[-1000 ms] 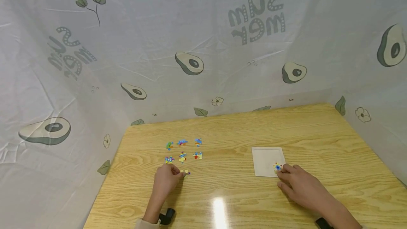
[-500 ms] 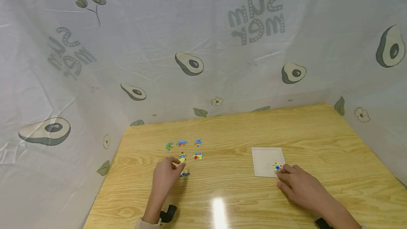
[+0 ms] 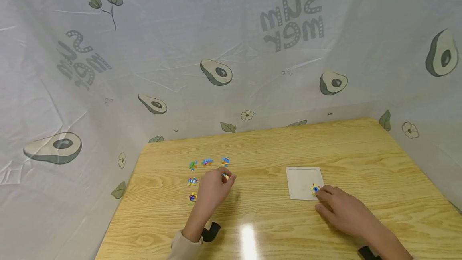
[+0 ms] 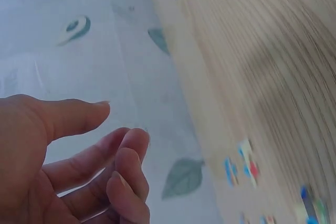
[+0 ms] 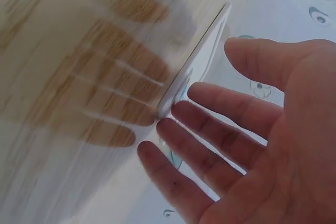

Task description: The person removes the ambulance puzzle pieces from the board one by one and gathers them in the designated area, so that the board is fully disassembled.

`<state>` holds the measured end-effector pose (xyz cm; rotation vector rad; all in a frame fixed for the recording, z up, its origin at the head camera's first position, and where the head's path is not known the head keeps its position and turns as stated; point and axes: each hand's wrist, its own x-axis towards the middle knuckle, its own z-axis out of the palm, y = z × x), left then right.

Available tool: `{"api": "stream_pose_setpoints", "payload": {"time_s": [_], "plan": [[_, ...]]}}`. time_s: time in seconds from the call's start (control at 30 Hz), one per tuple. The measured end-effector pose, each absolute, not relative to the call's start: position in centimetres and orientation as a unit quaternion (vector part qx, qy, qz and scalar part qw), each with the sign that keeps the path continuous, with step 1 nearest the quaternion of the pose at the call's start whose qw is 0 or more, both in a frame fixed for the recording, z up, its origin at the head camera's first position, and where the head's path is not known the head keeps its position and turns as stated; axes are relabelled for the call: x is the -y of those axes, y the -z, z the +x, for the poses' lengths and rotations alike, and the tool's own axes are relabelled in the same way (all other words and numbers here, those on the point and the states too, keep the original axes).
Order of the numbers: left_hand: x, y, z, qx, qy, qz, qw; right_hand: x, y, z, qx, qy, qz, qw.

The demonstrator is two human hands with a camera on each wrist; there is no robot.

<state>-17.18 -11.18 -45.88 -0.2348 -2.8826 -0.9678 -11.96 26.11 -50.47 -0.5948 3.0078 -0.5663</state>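
My left hand (image 3: 215, 187) hovers over the group of jigsaw pieces, hiding some of them. In the left wrist view its thumb stands apart from the loosely bent fingers (image 4: 128, 177), with nothing between them. A blue-eyed yellow jigsaw piece (image 3: 315, 189) lies in the lower right corner of the white square puzzle tray (image 3: 296, 181). Beside that corner is my right hand (image 3: 341, 210), fingertips at the piece and the tray's right rim. Seen from the right wrist, its fingers (image 5: 220, 129) are straight and spread, and hold nothing.
Colourful jigsaw pieces lie on the wooden table (image 3: 260, 208) at left: a green one (image 3: 193, 165), a blue one (image 3: 207, 162) and another (image 3: 225, 161) at the back, others (image 3: 192, 181) nearer. A printed cloth (image 3: 173, 43) hangs behind and along both sides.
My left hand has moved right and away from me, off the nearest pieces, uncovering pieces at the left and covering others. The right hand has barely shifted beside the tray.
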Motion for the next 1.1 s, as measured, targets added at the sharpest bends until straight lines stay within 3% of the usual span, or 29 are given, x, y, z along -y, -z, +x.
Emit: {"api": "stream_pose_setpoints", "payload": {"time_s": [0.3,0.57,0.9,1.1], "plan": [[5.7,45.3,-17.6,0.939,0.309,-0.151,0.019,-27.4,50.1,-11.9,-0.969,0.181,-0.166,0.005],[0.4,46.9,-18.4,0.931,0.283,-0.231,-0.031,-27.6,51.2,-10.2,-0.974,0.145,-0.170,0.044],[-5.4,50.0,-18.6,0.926,0.221,-0.296,-0.075,-27.6,52.1,-9.1,-0.977,0.100,-0.189,0.012],[-6.9,50.7,-18.9,0.927,0.190,-0.317,-0.065,-27.5,52.6,-9.0,-0.976,0.093,-0.197,0.004]]}}
